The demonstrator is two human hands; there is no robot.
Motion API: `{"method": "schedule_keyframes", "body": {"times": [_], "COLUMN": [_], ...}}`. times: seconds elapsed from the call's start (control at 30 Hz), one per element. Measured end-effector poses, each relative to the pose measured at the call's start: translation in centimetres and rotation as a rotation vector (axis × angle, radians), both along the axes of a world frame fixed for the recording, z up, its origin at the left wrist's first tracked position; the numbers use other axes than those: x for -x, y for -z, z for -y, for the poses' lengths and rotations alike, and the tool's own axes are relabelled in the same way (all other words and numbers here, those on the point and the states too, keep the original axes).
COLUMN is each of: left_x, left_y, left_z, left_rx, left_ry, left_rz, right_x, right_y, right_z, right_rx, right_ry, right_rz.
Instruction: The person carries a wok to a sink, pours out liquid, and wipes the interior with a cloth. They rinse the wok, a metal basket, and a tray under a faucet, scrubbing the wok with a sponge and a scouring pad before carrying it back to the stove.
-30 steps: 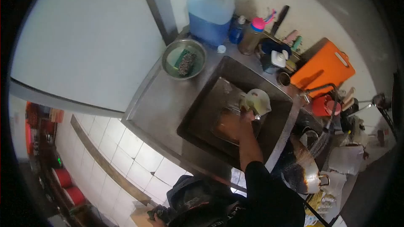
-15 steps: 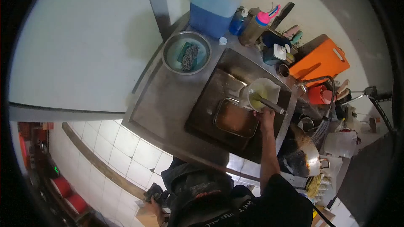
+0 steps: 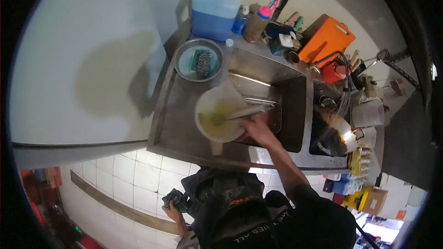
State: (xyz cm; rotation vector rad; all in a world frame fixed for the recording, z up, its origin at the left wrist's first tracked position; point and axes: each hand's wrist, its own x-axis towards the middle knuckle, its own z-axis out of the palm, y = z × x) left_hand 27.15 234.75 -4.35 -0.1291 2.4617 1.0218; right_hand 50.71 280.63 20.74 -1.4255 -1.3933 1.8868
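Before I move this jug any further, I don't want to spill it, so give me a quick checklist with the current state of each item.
1. Right hand has hold of the jug: ok.
2. Jug level: cannot tell, motion blur.
3. Utensil lies inside the jug: ok.
4. Yellow liquid contained: ok, none seen spilling.
5. Left hand free to help: not ok, down by the dark cloth.
6. Metal tray sits in the sink below: ok.

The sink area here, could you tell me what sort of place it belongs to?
Most likely a working kitchen's washing-up corner: a steel sink, a wok beside it, a jug of blue liquid and an orange cutting board.
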Motion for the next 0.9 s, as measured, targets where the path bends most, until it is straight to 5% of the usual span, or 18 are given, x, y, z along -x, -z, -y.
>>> {"method": "schedule_keyframes", "body": {"times": [0.2, 0.27, 0.4, 0.47, 0.57, 0.67, 0.77, 0.8, 0.87, 0.9], "left_x": [1.1, 1.4, 0.1, 0.0, -0.1, -0.3, -0.4, -2.2, -4.3, -5.0], "left_y": [-0.9, 0.4, 0.4, 0.2, 0.7, 0.0, -1.3, -1.1, -4.7, -6.4], "left_z": [0.2, 1.8, 2.4, 2.4, 3.2, 3.5, 3.1, 2.5, 0.7, -1.0], "left_rx": [-0.085, -0.200, -0.091, -0.067, 0.032, 0.214, 0.259, -0.260, -0.073, 0.100], "left_ry": [-0.052, -0.093, -0.148, -0.080, 0.039, 0.239, 0.456, 0.073, 0.045, 0.015], "left_rz": [0.077, 0.148, 0.132, 0.151, 0.133, 0.100, 0.090, 0.170, 0.069, -0.027], "right_x": [8.0, 9.9, 10.9, 10.0, 4.6, -2.4, -11.1, -12.8, -16.4, -18.1], "right_y": [-0.7, -2.4, 1.5, -2.2, -0.1, 7.4, 24.2, 26.7, 34.3, 36.0], "right_z": [-0.2, -0.7, -0.6, 0.0, -0.8, -2.1, -3.2, -3.7, -6.5, -6.0], "right_rx": [-0.155, -0.008, -0.185, 0.044, 0.247, 0.331, 0.241, 0.275, 0.686, 0.700], "right_ry": [-0.206, -0.317, -0.380, -0.347, -0.282, 0.163, 0.734, 0.977, 1.356, 1.361], "right_rz": [0.057, 0.098, 0.138, -0.132, -0.324, -0.295, -0.299, -0.172, 0.394, 0.391]}}
